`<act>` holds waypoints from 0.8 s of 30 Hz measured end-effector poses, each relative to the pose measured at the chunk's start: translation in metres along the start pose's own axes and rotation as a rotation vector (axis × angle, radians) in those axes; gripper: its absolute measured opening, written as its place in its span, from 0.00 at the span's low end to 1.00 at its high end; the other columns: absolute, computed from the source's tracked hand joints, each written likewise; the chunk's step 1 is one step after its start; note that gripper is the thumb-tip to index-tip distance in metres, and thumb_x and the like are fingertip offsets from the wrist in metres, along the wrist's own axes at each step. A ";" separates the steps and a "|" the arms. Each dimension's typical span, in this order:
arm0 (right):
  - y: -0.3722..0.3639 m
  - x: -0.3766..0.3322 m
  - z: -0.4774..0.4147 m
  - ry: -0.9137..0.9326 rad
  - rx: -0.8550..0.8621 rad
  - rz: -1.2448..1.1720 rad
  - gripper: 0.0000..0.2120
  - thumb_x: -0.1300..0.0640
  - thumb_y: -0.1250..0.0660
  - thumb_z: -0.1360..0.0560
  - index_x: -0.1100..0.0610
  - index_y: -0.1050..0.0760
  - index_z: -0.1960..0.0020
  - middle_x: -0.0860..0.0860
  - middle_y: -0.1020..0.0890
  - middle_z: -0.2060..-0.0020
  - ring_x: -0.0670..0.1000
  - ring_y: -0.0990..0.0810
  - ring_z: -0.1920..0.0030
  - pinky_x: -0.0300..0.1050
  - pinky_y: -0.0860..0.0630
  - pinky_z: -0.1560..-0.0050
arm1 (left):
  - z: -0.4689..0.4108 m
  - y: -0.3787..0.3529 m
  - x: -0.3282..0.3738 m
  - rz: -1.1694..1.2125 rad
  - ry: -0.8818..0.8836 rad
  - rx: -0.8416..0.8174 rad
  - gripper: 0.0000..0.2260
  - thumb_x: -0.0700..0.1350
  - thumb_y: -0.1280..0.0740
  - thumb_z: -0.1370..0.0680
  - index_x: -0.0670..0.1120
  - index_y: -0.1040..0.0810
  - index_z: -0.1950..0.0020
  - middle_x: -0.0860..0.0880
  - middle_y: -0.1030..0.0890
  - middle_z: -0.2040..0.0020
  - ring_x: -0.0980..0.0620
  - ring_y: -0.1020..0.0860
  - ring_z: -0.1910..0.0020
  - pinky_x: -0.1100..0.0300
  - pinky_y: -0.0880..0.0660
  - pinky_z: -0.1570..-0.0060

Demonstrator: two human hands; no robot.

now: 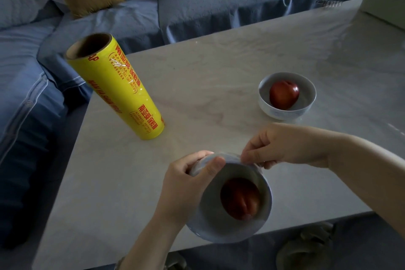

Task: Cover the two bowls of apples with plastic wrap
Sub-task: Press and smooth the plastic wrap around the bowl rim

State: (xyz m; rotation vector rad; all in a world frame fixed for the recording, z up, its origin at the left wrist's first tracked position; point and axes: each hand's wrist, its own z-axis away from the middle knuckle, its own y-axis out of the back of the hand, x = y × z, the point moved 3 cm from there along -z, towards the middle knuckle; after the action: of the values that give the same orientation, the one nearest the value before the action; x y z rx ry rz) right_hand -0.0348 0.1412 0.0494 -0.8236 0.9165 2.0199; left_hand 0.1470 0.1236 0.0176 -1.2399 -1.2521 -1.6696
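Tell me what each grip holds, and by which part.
The left grip holds the near bowl by its far-left rim; the right grip pinches the plastic wrap at the bowl's far rim.

2 bowls: held bowl point(208, 218), far bowl point(282, 114) past right hand point(285, 149). 2 apples point(240, 198) point(283, 94). 1 wrap roll point(122, 92) past left hand point(184, 184).

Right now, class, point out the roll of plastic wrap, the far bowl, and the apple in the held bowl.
roll of plastic wrap point(119, 90): head view, middle of its yellow label.
far bowl point(282, 114): head view, its front outer wall.
apple in the held bowl point(240, 198): head view, centre of its red skin.
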 end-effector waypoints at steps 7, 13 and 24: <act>-0.008 0.008 -0.001 0.018 0.112 -0.187 0.11 0.56 0.37 0.24 0.55 0.21 0.62 0.45 0.18 0.69 0.42 0.23 0.67 0.38 0.27 0.60 | 0.007 0.002 -0.008 -0.030 0.032 0.033 0.13 0.64 0.27 0.39 0.57 0.20 0.63 0.69 0.19 0.63 0.69 0.21 0.58 0.77 0.29 0.60; -0.012 0.008 -0.003 -0.022 0.054 -0.146 0.15 0.53 0.37 0.24 0.55 0.25 0.68 0.47 0.24 0.72 0.42 0.30 0.72 0.37 0.29 0.62 | 0.010 0.000 -0.007 -0.028 0.042 0.021 0.15 0.68 0.30 0.41 0.58 0.19 0.68 0.65 0.18 0.64 0.67 0.21 0.61 0.76 0.28 0.61; -0.013 0.011 -0.012 -0.236 -0.195 -0.160 0.16 0.45 0.31 0.31 0.55 0.21 0.70 0.50 0.28 0.76 0.44 0.33 0.76 0.34 0.35 0.71 | 0.020 -0.011 0.005 -0.104 -0.040 -0.138 0.13 0.66 0.35 0.40 0.63 0.20 0.61 0.60 0.18 0.62 0.61 0.21 0.60 0.70 0.25 0.62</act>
State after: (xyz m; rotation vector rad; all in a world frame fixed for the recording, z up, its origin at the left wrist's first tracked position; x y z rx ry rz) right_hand -0.0269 0.1414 0.0308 -0.7180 0.5115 2.0336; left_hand 0.1408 0.1456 0.0201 -1.3147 -1.2620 -1.8409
